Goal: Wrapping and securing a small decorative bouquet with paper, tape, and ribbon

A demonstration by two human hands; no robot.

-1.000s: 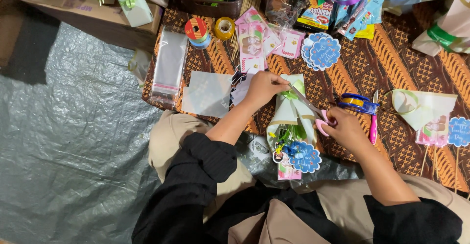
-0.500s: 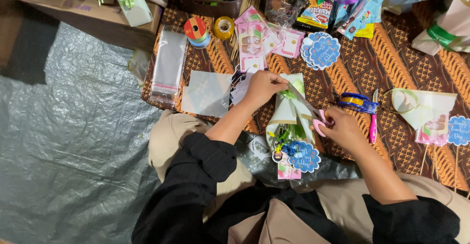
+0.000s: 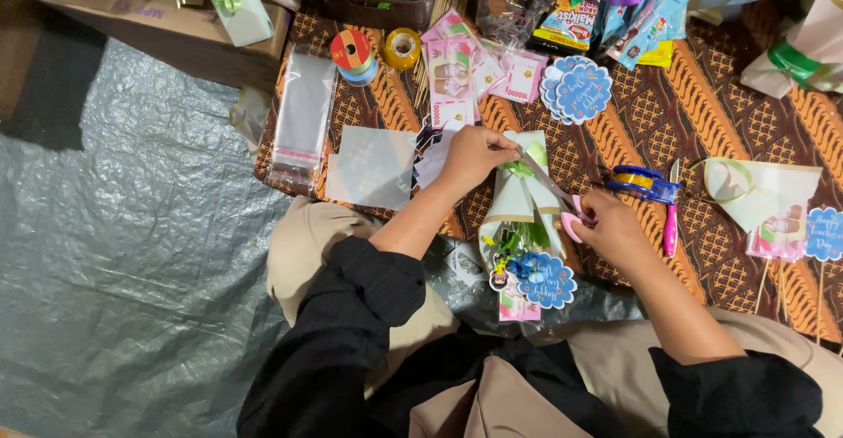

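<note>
The left hand (image 3: 470, 155) pinches the green ribbon (image 3: 520, 169) on the small paper-wrapped bouquet (image 3: 518, 214), while the right hand's (image 3: 615, 227) grip closes on pink-handled scissors (image 3: 562, 199).

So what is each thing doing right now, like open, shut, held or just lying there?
left hand: pinching the green ribbon at the top of the bouquet.
right hand: holding the scissors.
scissors: pink handles, blade tips at the ribbon; open or shut cannot be told.
small paper bouquet: lying flat, wrapped, with a blue tag at its flower end.
tape dispenser: lying on the cloth, untouched.
red ribbon roll: lying untouched.
clear sleeves: stacked flat.
</note>
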